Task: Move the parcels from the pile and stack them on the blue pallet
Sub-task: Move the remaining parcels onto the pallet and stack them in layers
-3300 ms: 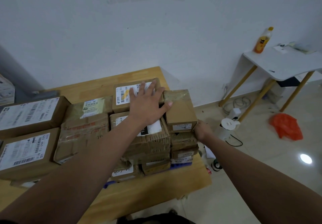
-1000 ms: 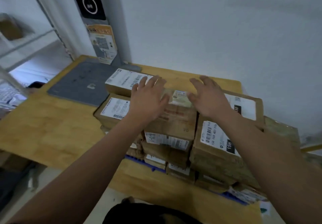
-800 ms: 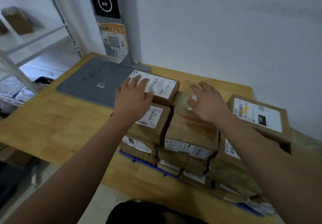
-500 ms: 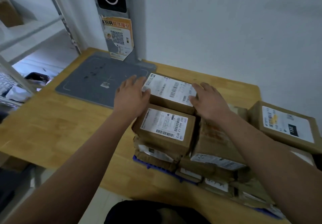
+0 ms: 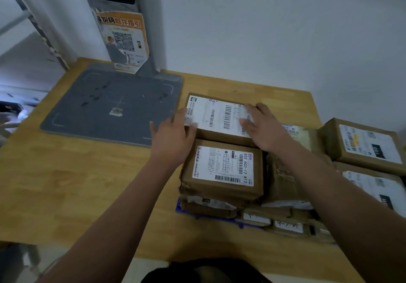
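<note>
Brown cardboard parcels with white barcode labels are stacked in layers on the blue pallet (image 5: 186, 211), of which only the front edge shows. My hands are on the far-left top parcel (image 5: 219, 117). My left hand (image 5: 171, 142) rests against its left side, thumb on the label. My right hand (image 5: 263, 128) lies flat on the right part of its top, fingers straight. Just in front sits another labelled parcel (image 5: 224, 168). More stacked parcels (image 5: 364, 144) fill the right side.
The pallet stands on a wooden table (image 5: 66, 183) against a white wall. A grey mat (image 5: 109, 104) lies just left of the stack, with a grey post carrying an orange QR poster (image 5: 123, 40) behind it. A metal shelf rack (image 5: 33, 25) is at far left.
My view swung left from the stack's right end. Both hands moved leftward over the top parcels and now sit at the sides of the far-left top parcel.
</note>
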{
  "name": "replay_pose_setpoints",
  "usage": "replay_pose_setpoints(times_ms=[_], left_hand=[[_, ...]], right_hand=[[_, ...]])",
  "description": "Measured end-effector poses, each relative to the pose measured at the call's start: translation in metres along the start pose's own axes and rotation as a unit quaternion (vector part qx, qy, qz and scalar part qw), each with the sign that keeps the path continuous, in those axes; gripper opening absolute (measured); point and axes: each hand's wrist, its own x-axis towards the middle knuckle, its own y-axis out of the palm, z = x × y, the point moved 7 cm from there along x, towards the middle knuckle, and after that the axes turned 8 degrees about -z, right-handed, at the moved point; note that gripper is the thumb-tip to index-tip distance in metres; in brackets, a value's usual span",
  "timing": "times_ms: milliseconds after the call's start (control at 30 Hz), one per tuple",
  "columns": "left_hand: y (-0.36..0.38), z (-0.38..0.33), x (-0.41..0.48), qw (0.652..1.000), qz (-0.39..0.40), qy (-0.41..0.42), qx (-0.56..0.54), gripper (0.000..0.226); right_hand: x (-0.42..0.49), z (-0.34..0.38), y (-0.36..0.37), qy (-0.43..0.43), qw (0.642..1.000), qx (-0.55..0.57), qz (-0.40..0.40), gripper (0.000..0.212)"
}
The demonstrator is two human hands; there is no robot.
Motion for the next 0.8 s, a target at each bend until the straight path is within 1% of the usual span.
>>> replay_pose_setpoints(times_ms=[167, 233, 267, 333, 367, 433, 500, 600, 667, 800], left_hand=[[0.005, 0.006, -0.002, 0.999, -0.008, 0.018, -0.039, 0.046], [0.005, 0.008, 0.0, 0.997, -0.007, 0.025, -0.073, 0.048], [0.005, 0.01, 0.001, 0.994, -0.008, 0.023, -0.104, 0.05], [0.005, 0.019, 0.0, 0.985, -0.015, -0.007, -0.169, 0.056], [0.007, 0.026, -0.003, 0.984, -0.021, -0.019, -0.178, 0.059], [0.015, 0.041, -0.01, 0.988, -0.026, -0.017, -0.15, 0.062], [0.032, 0.056, -0.022, 0.993, 0.0, -0.006, -0.119, 0.06], [0.053, 0.072, -0.04, 0.994, 0.025, -0.004, -0.105, 0.054], [0.06, 0.076, -0.048, 0.995, 0.03, -0.018, -0.089, 0.05], [0.07, 0.072, -0.051, 0.995, 0.06, -0.014, -0.074, 0.052]], right_hand=[[-0.001, 0.004, 0.0, -0.003, 1.0, 0.019, -0.001, 0.056], [0.0, 0.004, 0.001, -0.001, 1.0, 0.022, -0.004, 0.056], [0.001, 0.004, 0.001, 0.001, 1.0, 0.024, -0.005, 0.056], [0.003, 0.002, 0.002, 0.003, 0.999, 0.031, -0.007, 0.056], [0.003, 0.002, 0.002, 0.004, 0.999, 0.034, -0.006, 0.056], [0.003, 0.001, 0.002, 0.001, 0.999, 0.036, -0.007, 0.056], [0.004, -0.001, 0.001, -0.004, 0.999, 0.031, -0.011, 0.056], [0.005, -0.003, 0.002, -0.009, 1.0, 0.012, -0.013, 0.056], [0.006, -0.005, 0.002, -0.003, 1.0, 0.006, -0.014, 0.056], [0.006, -0.006, 0.002, 0.0, 1.0, -0.005, -0.017, 0.054]])
